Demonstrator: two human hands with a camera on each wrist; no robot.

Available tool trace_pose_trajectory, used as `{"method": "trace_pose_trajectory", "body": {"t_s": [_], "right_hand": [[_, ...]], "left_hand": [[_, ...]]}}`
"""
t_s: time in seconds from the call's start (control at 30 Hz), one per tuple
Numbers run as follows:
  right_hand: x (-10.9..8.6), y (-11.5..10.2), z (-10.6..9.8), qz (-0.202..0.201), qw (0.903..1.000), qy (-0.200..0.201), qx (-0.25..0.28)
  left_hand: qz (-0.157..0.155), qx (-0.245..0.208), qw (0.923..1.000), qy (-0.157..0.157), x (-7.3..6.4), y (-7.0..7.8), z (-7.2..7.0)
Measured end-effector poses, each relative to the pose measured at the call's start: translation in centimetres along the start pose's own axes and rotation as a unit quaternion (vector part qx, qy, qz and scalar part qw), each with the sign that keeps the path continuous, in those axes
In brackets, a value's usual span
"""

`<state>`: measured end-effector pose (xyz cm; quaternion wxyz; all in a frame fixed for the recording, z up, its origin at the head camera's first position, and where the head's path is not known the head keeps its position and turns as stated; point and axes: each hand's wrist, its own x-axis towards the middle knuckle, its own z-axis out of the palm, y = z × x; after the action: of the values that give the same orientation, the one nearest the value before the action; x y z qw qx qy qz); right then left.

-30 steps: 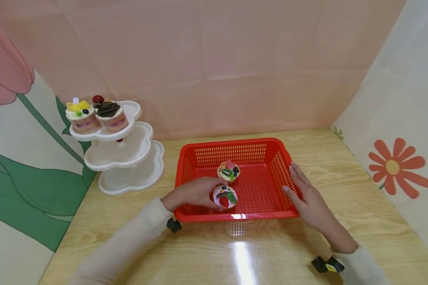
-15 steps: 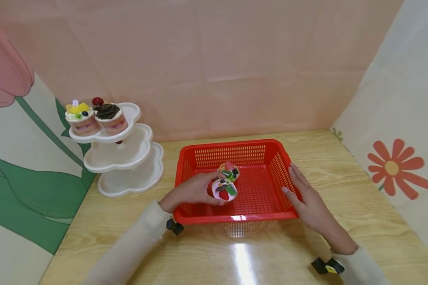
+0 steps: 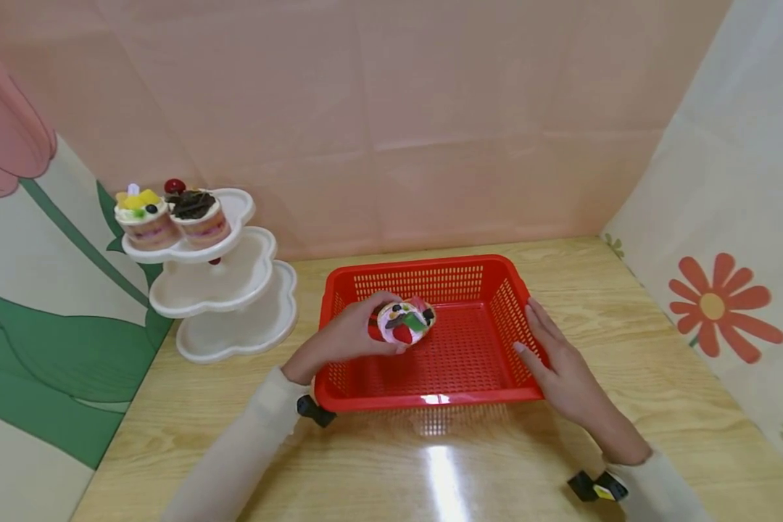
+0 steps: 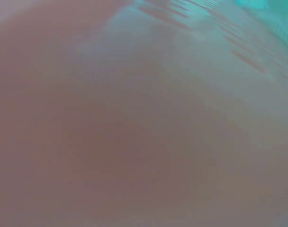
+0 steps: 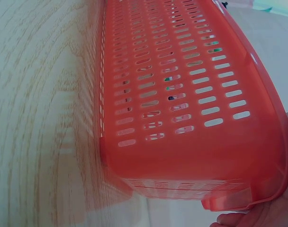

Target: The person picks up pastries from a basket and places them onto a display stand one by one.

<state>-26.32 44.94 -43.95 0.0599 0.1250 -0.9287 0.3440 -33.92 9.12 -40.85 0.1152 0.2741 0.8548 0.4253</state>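
My left hand (image 3: 352, 335) holds a cupcake (image 3: 402, 323) between thumb and fingers, over the inside of a red plastic basket (image 3: 431, 399). Pale pink cream, a strawberry, a green leaf and dark berries top it. A second fruit-topped cupcake (image 3: 429, 313) lies right behind, mostly covered by the held one. My right hand (image 3: 564, 373) grips the basket's right rim, thumb over the inside and fingers along the outside. The right wrist view shows the basket's slotted wall (image 5: 182, 94) and some fingers (image 5: 243, 220) at its lip. The left wrist view is a close blur.
A white three-tier stand (image 3: 225, 279) with scalloped trays is on the left of the wooden table (image 3: 378, 464). Its top tier bears a yellow-fruit cake cup (image 3: 146, 221) and a chocolate-topped cake cup (image 3: 199, 221). A pink backdrop (image 3: 378, 130) rises behind.
My left hand has lifted the cupcake from the basket's near left part, up and away from me, until it overlaps the second cupcake. The right hand stays on the rim.
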Motion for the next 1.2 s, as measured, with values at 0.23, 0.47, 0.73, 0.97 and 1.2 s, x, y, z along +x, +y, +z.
{"method": "trace_pose_trajectory", "body": {"t_s": [0.23, 0.47, 0.73, 0.97, 1.2], "right_hand": [[0.0, -0.1, -0.2, 0.004, 1.0, -0.003, 0.0], [-0.1, -0.3, -0.3, 0.005, 1.0, -0.005, -0.001], [0.0, -0.2, -0.1, -0.004, 1.0, 0.0, -0.004], [0.1, -0.4, -0.4, 0.002, 1.0, -0.002, -0.004], [0.0, -0.2, -0.1, -0.003, 1.0, -0.002, -0.005]], "left_hand": [[-0.041, 0.002, 0.9981, 0.046, -0.4, 0.5, -0.8], [-0.042, -0.007, 0.9977, 0.053, -0.7, 0.0, -1.5], [-0.018, -0.01, 0.9989, 0.042, -1.1, -1.0, -2.2], [0.004, -0.012, 0.9984, 0.056, -1.8, -1.6, -3.5], [0.004, -0.022, 0.9961, 0.085, -2.9, -2.2, -4.6]]}}
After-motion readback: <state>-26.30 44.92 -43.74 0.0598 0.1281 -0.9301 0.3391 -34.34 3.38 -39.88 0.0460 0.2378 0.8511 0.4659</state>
